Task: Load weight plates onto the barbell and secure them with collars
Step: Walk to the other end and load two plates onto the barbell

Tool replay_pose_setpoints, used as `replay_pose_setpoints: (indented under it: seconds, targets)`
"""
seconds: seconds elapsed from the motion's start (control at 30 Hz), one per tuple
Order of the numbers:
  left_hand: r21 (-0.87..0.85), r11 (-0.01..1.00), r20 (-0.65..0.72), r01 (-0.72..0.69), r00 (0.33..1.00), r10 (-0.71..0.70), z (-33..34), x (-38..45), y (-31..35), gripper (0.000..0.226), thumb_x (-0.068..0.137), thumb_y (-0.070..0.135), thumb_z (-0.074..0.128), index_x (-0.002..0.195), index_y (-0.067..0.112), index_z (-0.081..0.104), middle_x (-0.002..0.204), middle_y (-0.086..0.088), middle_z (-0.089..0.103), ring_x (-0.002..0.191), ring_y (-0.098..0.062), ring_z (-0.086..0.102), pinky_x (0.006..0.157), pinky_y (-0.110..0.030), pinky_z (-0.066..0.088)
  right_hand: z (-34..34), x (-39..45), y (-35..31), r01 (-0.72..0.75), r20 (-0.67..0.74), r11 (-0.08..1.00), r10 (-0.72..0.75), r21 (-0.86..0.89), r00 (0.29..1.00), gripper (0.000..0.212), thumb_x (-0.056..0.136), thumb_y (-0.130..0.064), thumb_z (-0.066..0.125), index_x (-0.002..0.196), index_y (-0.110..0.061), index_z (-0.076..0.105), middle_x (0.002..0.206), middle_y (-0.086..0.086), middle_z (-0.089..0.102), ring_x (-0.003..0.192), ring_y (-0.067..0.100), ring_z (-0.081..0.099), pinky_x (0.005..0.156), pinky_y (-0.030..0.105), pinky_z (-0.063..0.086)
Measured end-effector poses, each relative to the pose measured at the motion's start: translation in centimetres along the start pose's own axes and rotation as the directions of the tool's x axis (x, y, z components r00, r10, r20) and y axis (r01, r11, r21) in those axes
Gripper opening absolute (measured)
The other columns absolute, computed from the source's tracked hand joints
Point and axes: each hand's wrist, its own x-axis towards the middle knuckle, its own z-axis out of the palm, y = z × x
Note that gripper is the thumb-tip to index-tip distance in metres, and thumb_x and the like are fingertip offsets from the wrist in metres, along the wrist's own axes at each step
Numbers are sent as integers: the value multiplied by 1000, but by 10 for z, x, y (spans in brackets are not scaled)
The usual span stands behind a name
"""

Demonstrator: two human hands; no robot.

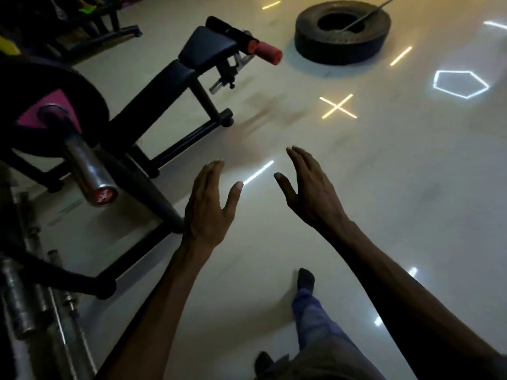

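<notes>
The barbell (89,171) sits at about nine o'clock, its steel sleeve running along a line from ten o'clock down toward four o'clock, with the red-marked end cap facing the camera. One dark weight plate (52,105) with a pink centre is on the sleeve, up against its inner end; the plate's face looks tilted, though the dim light makes that hard to judge. Both arms reach forward over the pale floor (384,165). The left hand (208,207) is at centre, palm turned inward, fingers straight and together, thumb spread, holding nothing. The right hand (310,187) mirrors it just to the three o'clock side, fingers extended, also holding nothing. Neither hand touches the barbell.
</notes>
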Motion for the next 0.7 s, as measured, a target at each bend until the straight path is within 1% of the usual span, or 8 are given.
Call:
replay_pose_setpoints:
  seconds: [0.1, 0.2, 0.27, 0.37, 0.47, 0.5, 0.63, 0.7]
  targets:
    - [24, 999, 62, -47, 997, 46, 42, 56, 14, 65, 103, 55, 49, 156, 19, 37, 161, -5, 41, 150, -21, 36, 114, -35, 40, -8, 32, 46, -80, -28, 997, 80, -4, 996, 63, 105, -48, 50, 156, -14, 36, 162, 5, 39, 151, 21, 36, 116, 43, 42]
    - [29, 998, 131, -60, 990, 56, 84, 113, 35, 65, 103, 54, 51, 156, 19, 36, 161, -4, 41, 151, -21, 34, 116, -42, 42, -23, 67, 95, -157, -27, 988, 157, -5, 987, 63, 105, -48, 49, 157, -15, 35, 163, 4, 37, 151, 20, 35, 116, 42, 42]
    - [31, 996, 182, -79, 981, 72, 113, 152, 51, 66, 103, 53, 51, 157, 17, 36, 161, -5, 41, 152, -22, 33, 117, -45, 41, -35, 92, 130, -195, -33, 981, 195, -10, 980, 63, 105, -49, 48, 157, -17, 34, 164, 2, 36, 152, 19, 34, 115, 42, 43]
    - [17, 994, 233, -107, 967, 101, 155, 210, 78, 68, 102, 52, 51, 157, 15, 37, 160, -6, 42, 151, -22, 34, 119, -40, 38, -53, 132, 181, -240, -35, 970, 239, -37, 970, 63, 105, -49, 48, 158, -19, 32, 165, 1, 34, 153, 19, 31, 116, 43, 43]
    - [10, 992, 267, -125, 956, 118, 194, 263, 100, 67, 102, 50, 53, 157, 15, 36, 159, -6, 42, 149, -22, 35, 116, -31, 33, -70, 173, 227, -288, -43, 955, 285, -72, 957, 63, 105, -47, 48, 159, -18, 32, 165, 2, 34, 154, 20, 29, 118, 43, 40]
    - [2, 992, 284, -124, 952, 118, 207, 281, 105, 68, 102, 50, 53, 157, 16, 35, 160, -6, 41, 150, -22, 34, 116, -31, 31, -75, 188, 241, -302, -47, 950, 299, -77, 953, 63, 105, -47, 48, 159, -18, 32, 165, 2, 33, 154, 20, 29, 118, 43, 40]
    - [3, 987, 337, -160, 930, 150, 263, 358, 122, 69, 103, 52, 50, 158, 14, 34, 163, -5, 37, 154, -23, 27, 123, -42, 32, -89, 252, 298, -325, -78, 937, 317, -126, 945, 62, 106, -45, 48, 158, -15, 33, 164, 5, 35, 153, 23, 32, 116, 43, 42]
    - [6, 985, 348, -172, 924, 159, 294, 400, 127, 71, 103, 53, 49, 159, 13, 33, 165, -5, 35, 156, -23, 24, 124, -42, 29, -91, 288, 329, -334, -77, 930, 325, -156, 942, 62, 106, -45, 47, 158, -15, 33, 164, 6, 35, 152, 23, 33, 115, 43, 43]
